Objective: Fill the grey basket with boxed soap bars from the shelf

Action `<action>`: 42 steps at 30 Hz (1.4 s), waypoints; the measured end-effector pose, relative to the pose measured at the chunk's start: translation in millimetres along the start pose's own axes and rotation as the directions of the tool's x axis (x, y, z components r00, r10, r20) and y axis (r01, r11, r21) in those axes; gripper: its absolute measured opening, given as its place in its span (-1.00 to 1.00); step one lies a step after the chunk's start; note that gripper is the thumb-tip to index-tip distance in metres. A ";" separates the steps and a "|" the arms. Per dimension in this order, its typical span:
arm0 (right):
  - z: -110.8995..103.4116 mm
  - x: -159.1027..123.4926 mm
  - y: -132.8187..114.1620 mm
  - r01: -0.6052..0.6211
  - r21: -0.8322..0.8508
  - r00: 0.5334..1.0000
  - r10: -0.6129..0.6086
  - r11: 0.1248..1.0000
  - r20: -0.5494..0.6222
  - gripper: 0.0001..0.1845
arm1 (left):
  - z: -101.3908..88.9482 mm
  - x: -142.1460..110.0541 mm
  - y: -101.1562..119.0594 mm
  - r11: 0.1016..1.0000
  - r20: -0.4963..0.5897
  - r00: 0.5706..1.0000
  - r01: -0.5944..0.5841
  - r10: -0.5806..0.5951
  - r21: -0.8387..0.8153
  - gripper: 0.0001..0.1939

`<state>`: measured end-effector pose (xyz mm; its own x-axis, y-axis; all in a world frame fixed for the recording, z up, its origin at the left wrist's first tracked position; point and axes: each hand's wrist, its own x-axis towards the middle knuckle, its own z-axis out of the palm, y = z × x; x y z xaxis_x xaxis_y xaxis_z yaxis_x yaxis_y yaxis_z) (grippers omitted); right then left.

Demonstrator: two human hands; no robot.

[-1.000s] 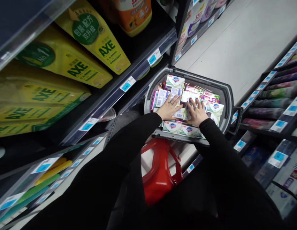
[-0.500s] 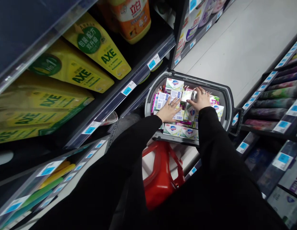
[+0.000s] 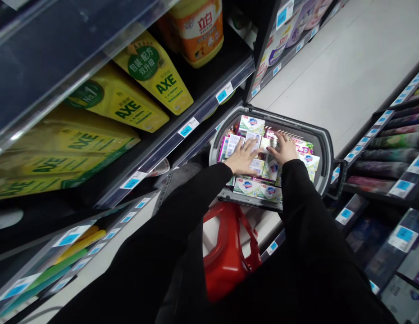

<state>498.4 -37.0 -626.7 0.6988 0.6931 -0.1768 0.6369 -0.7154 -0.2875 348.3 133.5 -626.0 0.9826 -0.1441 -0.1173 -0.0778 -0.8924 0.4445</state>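
A dark grey basket (image 3: pixel 250 203) with a pale rim is packed with small cartons, and both hands are inside its outline. The left hand (image 3: pixel 243 157) is open, palm down and fingers spread, over the cartons towards the basket's left end. The right hand (image 3: pixel 284 147) is nearer the middle, fingers bent and thumb out beside a small pale carton (image 3: pixel 266 145); whether it grips this carton or only touches it, I cannot tell. The pale carton lies between the 2 hands.

A white and green carton (image 3: pixel 252 123) with a blue and red badge sits by the basket's far left corner. 2 similar cartons, a left one (image 3: pixel 246 186) and a right one (image 3: pixel 269 191), lie side by side along the near edge, and another, the end carton (image 3: pixel 310 163), is towards the right end. Purple and green packaging (image 3: pixel 302 146) shows along the far edge.

Below the near edge is a red plastic frame (image 3: pixel 226 256). To the left, a shelf (image 3: pixel 207 110) carries yellow AXE bottles (image 3: pixel 170 85) and an orange-labelled bottle (image 3: pixel 202 36). Colourful packets (image 3: pixel 392 141) are stacked on the right, beyond the basket's right end.
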 end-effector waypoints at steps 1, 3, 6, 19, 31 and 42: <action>-2.3 2.1 -1.5 0.004 0.016 1.000 -0.004 1.000 -0.011 -0.31 | -7.0 3.1 -5.5 0.994 -0.040 0.994 0.099 -0.101 -0.042 -0.10; -5.1 6.9 -3.8 0.006 0.035 1.000 -0.005 0.999 -0.021 -0.34 | -20.8 8.6 -19.7 0.949 -0.097 0.947 0.298 -0.307 -0.101 -0.30; -1.9 12.3 -4.0 -0.016 0.011 0.999 0.016 1.000 0.028 -0.45 | -34.2 10.3 -38.4 0.906 -0.070 0.905 0.412 -0.419 -0.096 -0.51; 18.8 6.1 -2.1 -0.064 -0.051 0.996 0.067 0.997 0.060 -0.48 | -17.5 -0.6 -22.6 0.803 -0.050 0.802 0.590 -0.595 -0.079 -0.32; -0.7 -72.5 -128.2 0.282 -0.094 0.944 -0.258 0.955 0.205 -0.11 | -22.9 -0.9 -15.3 0.781 -0.025 0.782 0.623 -0.622 0.043 -0.38; 23.6 -75.5 -155.7 0.333 -0.101 0.916 -0.296 0.938 0.273 0.06 | -77.9 -10.9 -10.2 0.728 -0.126 0.718 0.668 -0.685 -0.155 -0.40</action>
<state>338.8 24.1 -590.8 0.3626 0.8701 -0.3338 0.8625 -0.4490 -0.2334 351.6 177.5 -560.1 0.7798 0.5617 -0.2765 0.6255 -0.6800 0.3826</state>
